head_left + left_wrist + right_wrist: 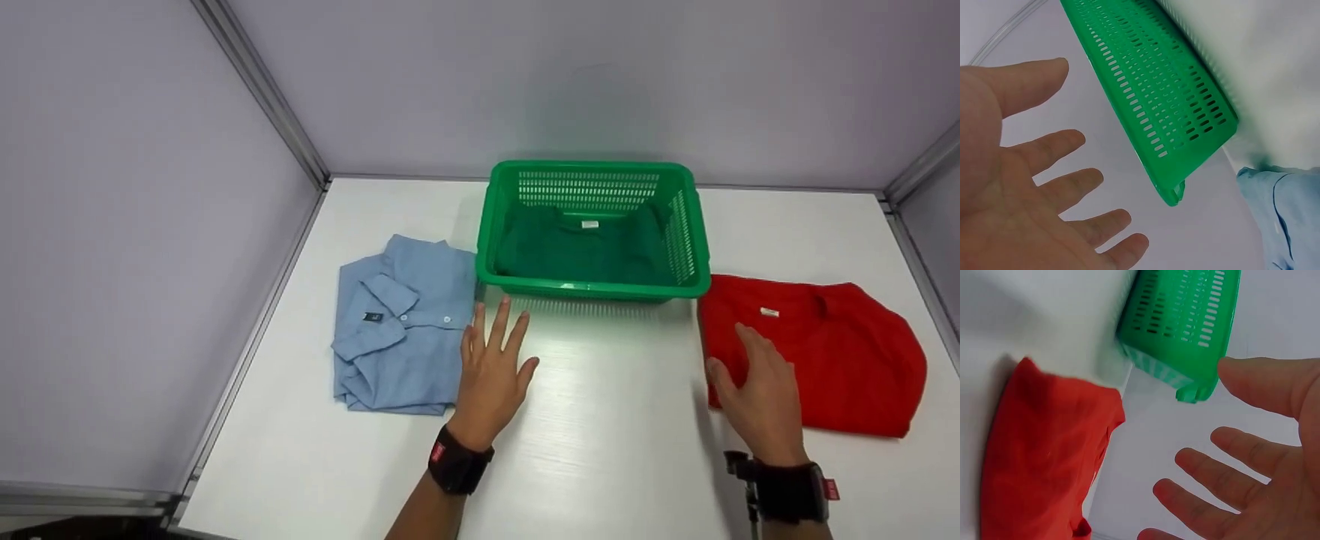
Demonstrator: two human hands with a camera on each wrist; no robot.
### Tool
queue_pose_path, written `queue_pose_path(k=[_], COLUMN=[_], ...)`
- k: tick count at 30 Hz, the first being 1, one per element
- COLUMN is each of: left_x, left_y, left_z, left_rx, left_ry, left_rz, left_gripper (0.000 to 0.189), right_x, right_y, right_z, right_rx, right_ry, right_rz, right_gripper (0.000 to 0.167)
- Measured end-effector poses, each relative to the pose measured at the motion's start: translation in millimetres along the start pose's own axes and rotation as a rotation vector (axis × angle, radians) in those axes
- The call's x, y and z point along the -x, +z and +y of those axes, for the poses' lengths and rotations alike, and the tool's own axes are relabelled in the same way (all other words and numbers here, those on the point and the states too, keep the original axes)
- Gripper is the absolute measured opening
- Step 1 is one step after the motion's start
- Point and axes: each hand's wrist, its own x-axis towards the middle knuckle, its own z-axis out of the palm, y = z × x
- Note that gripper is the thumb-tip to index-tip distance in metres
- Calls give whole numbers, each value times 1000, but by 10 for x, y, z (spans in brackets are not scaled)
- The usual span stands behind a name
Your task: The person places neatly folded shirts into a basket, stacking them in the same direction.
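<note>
My left hand (491,382) hovers with spread fingers beside the folded light blue shirt (420,360), in front of the basket. In the left wrist view its palm and all the fingers show, holding nothing. Over the left part of the folded red garment (847,360) is my right hand (765,405), fingers extended and nothing in its grasp. A green plastic basket (592,291) stands at the back between the two garments. Inside it lies a dark green garment (555,251) with a white label. The right wrist view shows the red garment (1050,455) apart from the fingers.
Everything stands on a white table (600,450). Grey panels with metal frame edges enclose it at the back (420,90), the left (135,247) and the right. The basket's back rim is close to the rear panel.
</note>
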Motion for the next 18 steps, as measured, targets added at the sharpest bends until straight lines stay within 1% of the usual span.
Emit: queue_pose_path(k=[3, 9, 15, 18], left_x=[4, 20, 5, 8], left_y=[-19, 2, -15, -11], left_z=[-7, -29, -91, -106], left_rx=[8, 53, 73, 83], left_ry=[-4, -11, -14, -14], left_rz=[-4, -27, -11, -23], left_gripper=[67, 66, 66, 67], right_x=[1, 7, -80, -97], right_y=[-35, -66, -50, -77], right_z=[75, 307, 566, 707], right_rx=[9, 67, 130, 179], right_ry=[27, 51, 72, 106], right_rz=[-14, 1, 17, 5], right_gripper=[82, 85, 80, 81])
